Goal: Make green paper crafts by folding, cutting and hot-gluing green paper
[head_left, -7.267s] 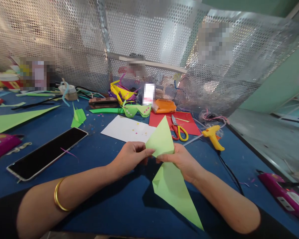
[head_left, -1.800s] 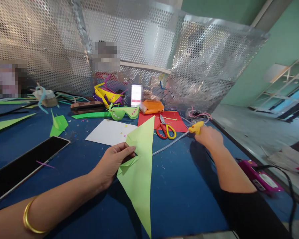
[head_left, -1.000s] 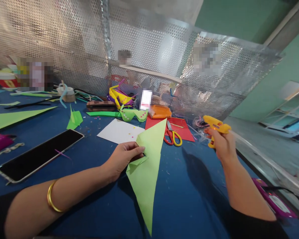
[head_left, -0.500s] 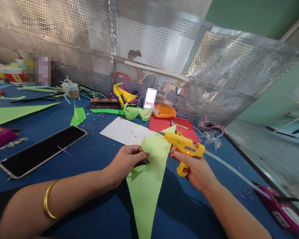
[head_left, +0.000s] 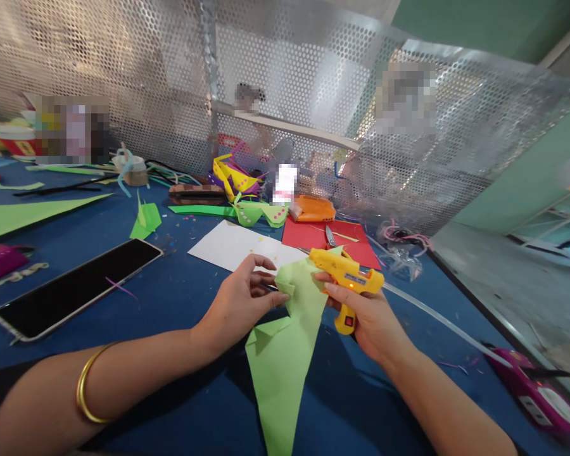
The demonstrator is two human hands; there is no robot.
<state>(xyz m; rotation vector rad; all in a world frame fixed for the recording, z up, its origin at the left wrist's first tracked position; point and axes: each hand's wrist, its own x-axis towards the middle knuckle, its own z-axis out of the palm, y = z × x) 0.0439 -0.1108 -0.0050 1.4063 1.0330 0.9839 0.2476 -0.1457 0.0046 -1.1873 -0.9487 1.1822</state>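
My right hand point(head_left: 361, 310) is wrapped around a yellow hot glue gun point(head_left: 346, 272), whose nozzle points left above a long light-green paper piece point(head_left: 285, 354). A small light on the gun glows orange. My right fingertips also reach the paper's right edge. At the paper's left edge is my left hand point(head_left: 247, 297), fingers apart, with the thumb tip against a small folded flap point(head_left: 285, 285). Below the thumb, another flap point(head_left: 268, 332) stands folded up. The paper narrows toward me, and its lower tip runs out of the picture.
Behind the paper lie a white sheet point(head_left: 232, 244), red paper point(head_left: 304, 234), scissors point(head_left: 330, 236) and green paper glasses point(head_left: 261, 212). A phone point(head_left: 80, 285) lies at left. A purple power strip point(head_left: 536, 386) sits at right. A perforated metal screen point(head_left: 285, 69) borders the table's back.
My left fingers have loosened from a pinch on the paper and spread, moving slightly up. The flap by the thumb now shows. The glue gun has shifted a little left.
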